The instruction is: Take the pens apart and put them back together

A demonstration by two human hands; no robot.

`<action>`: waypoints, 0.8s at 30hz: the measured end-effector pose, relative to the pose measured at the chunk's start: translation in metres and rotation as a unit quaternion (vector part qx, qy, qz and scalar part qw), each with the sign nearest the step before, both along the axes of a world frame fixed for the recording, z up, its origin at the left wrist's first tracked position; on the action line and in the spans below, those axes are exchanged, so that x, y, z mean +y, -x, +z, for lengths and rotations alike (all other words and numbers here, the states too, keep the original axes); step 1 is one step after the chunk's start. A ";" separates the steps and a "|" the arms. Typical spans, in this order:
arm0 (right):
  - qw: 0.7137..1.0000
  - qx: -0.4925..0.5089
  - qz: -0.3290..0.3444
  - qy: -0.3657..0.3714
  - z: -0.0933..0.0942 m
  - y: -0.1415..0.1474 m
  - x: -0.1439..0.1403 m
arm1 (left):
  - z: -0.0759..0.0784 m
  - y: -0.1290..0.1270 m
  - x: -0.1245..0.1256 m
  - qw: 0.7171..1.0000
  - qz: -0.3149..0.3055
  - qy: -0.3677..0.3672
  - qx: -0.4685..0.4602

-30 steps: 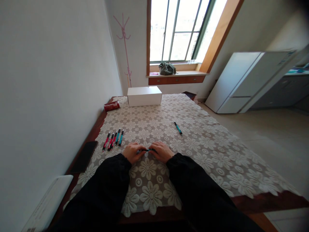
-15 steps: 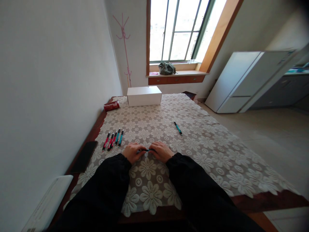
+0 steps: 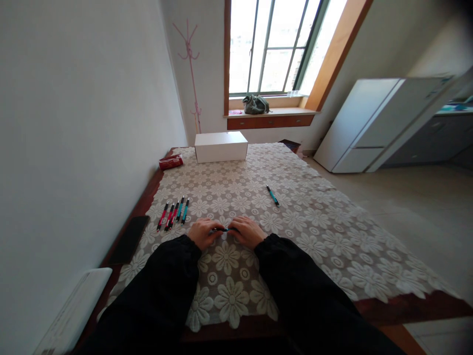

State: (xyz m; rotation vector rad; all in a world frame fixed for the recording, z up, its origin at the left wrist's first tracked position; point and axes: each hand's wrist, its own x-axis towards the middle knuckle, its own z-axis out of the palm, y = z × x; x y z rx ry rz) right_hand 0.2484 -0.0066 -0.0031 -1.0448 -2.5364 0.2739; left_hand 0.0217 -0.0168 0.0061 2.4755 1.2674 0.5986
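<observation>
Between my two hands lies a pen [image 3: 224,230], dark with a bit of teal, mostly covered by fingers. My left hand [image 3: 204,232] pinches its left end, and my right hand [image 3: 247,230] pinches the right end. Both hands rest low over the lace tablecloth [image 3: 231,296]. To the left, several pens lie side by side: pink-and-black pens [image 3: 169,217] and teal-and-black pens [image 3: 185,211]. One more teal-and-black pen [image 3: 272,195] lies alone, ahead and to the right of my right hand.
A black phone [image 3: 129,240] lies at the table's left edge, near a white flat object [image 3: 74,313]. Farther off are a red packet [image 3: 171,162] and a white box [image 3: 220,148]. The wall [image 3: 92,123] borders the table on the left.
</observation>
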 end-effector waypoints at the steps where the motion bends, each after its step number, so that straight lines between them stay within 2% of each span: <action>1: 1.000 0.003 -0.002 0.002 0.000 0.000 0.000 | 0.000 0.000 0.000 1.000 0.002 0.000 -0.001; 14: 0.999 0.025 0.004 -0.020 0.001 0.000 0.000 | -0.003 0.000 0.003 0.999 -0.004 -0.019 0.035; 24: 1.000 0.001 0.001 -0.021 0.004 0.001 -0.002 | -0.003 0.000 0.002 0.999 -0.004 -0.024 0.032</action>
